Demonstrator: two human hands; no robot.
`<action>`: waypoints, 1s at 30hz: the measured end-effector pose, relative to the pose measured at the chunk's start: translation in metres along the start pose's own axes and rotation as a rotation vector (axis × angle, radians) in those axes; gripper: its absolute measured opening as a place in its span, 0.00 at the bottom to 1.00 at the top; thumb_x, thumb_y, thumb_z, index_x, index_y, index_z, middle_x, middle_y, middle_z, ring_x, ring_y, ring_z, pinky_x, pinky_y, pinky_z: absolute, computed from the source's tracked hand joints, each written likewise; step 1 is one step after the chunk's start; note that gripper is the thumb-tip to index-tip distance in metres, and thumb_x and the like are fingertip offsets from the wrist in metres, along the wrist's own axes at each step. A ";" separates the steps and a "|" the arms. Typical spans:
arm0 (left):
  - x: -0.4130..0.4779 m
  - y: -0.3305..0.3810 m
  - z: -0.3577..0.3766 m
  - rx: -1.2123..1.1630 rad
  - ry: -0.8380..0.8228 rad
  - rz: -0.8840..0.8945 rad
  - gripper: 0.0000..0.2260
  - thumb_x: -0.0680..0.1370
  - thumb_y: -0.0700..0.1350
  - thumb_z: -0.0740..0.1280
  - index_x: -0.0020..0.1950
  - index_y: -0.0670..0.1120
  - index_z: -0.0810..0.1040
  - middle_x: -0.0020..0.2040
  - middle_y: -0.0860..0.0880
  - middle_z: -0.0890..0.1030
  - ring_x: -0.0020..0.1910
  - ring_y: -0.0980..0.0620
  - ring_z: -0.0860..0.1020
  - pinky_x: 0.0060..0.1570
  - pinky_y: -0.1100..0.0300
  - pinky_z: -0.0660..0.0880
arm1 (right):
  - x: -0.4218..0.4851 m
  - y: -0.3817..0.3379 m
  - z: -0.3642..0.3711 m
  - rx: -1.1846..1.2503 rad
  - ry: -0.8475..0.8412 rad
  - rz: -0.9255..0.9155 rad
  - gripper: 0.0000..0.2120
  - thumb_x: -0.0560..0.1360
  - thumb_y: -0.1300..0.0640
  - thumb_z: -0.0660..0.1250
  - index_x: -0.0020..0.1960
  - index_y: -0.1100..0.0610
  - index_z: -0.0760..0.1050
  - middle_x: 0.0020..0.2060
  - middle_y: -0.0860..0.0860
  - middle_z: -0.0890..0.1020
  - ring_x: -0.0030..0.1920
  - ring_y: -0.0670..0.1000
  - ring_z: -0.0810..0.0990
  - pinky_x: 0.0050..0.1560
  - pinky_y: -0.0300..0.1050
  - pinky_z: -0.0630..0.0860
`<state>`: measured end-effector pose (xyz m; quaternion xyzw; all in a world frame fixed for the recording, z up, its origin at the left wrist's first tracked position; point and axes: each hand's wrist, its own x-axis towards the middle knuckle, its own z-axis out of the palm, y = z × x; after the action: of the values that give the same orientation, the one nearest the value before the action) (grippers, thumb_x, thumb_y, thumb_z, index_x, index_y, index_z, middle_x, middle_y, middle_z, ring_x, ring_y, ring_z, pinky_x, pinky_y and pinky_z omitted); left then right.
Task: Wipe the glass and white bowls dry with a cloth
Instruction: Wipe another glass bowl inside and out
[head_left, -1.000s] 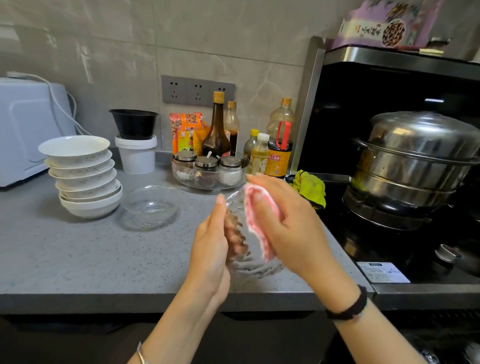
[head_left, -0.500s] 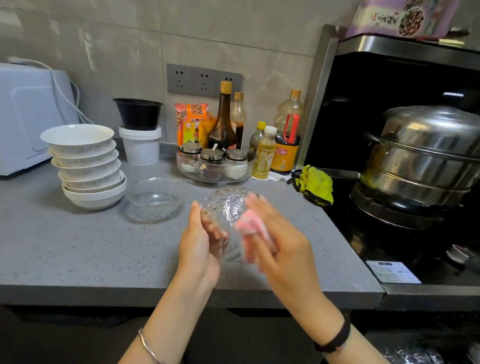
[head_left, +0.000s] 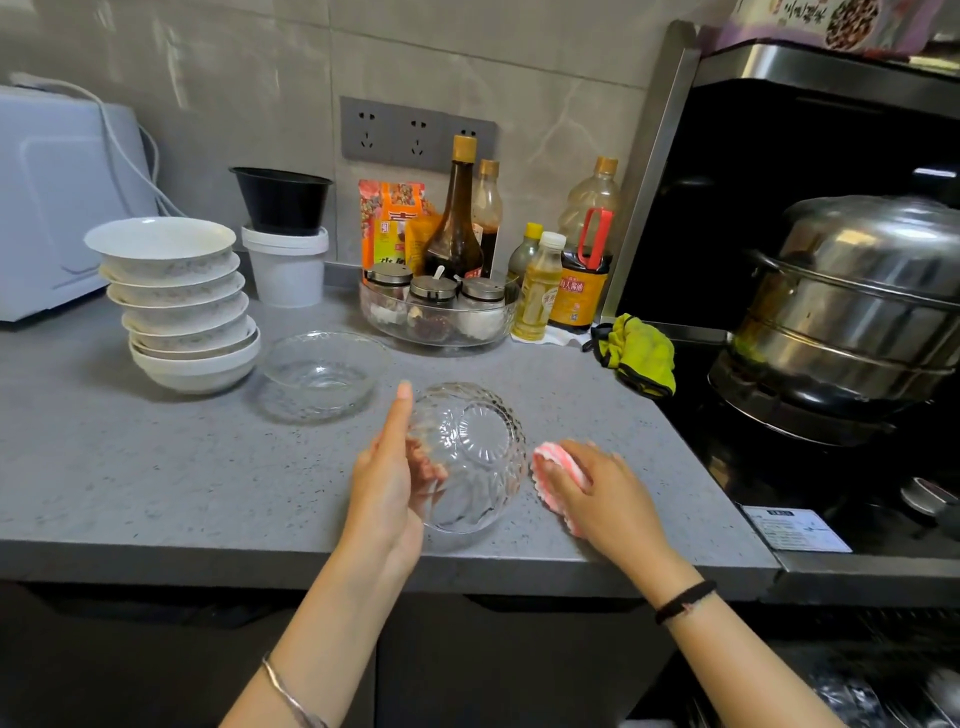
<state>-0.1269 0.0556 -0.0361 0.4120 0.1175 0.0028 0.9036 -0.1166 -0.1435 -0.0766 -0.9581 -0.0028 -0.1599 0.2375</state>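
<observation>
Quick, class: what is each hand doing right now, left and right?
Left hand: holds the glass bowl, fingers curled inside it.
Right hand: grips the cloth.

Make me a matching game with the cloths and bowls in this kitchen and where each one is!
Things:
1. pink cloth
2. tilted glass bowl
3. stack of white bowls
4. yellow-green cloth

Places:
A. held in the left hand
B. at the edge of the cooktop
C. held in the right hand
D. on the left of the countertop

Pairs: 1-C, 2-A, 3-D, 4-B.
</observation>
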 end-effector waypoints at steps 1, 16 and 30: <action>-0.001 -0.002 0.000 0.023 -0.020 0.003 0.13 0.73 0.55 0.70 0.36 0.51 0.71 0.23 0.55 0.67 0.19 0.59 0.67 0.24 0.68 0.70 | -0.001 0.000 -0.002 0.020 -0.035 0.010 0.19 0.78 0.39 0.59 0.62 0.48 0.75 0.54 0.45 0.79 0.58 0.50 0.75 0.56 0.48 0.72; -0.063 -0.072 0.061 0.072 -0.501 -0.312 0.29 0.64 0.55 0.77 0.62 0.45 0.78 0.54 0.45 0.84 0.53 0.47 0.83 0.57 0.50 0.76 | -0.106 0.024 -0.093 1.601 -0.284 0.338 0.32 0.58 0.40 0.80 0.59 0.52 0.81 0.62 0.55 0.79 0.61 0.53 0.79 0.53 0.43 0.79; -0.124 -0.245 0.119 0.577 -0.997 -0.571 0.21 0.73 0.61 0.63 0.59 0.50 0.79 0.53 0.51 0.84 0.53 0.53 0.82 0.62 0.51 0.75 | -0.250 0.201 -0.136 1.679 0.265 0.604 0.20 0.86 0.54 0.42 0.76 0.57 0.50 0.73 0.58 0.66 0.73 0.51 0.64 0.75 0.45 0.54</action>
<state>-0.2449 -0.2079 -0.1176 0.5428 -0.2156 -0.4617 0.6676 -0.3794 -0.3664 -0.1309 -0.4028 0.1608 -0.1452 0.8893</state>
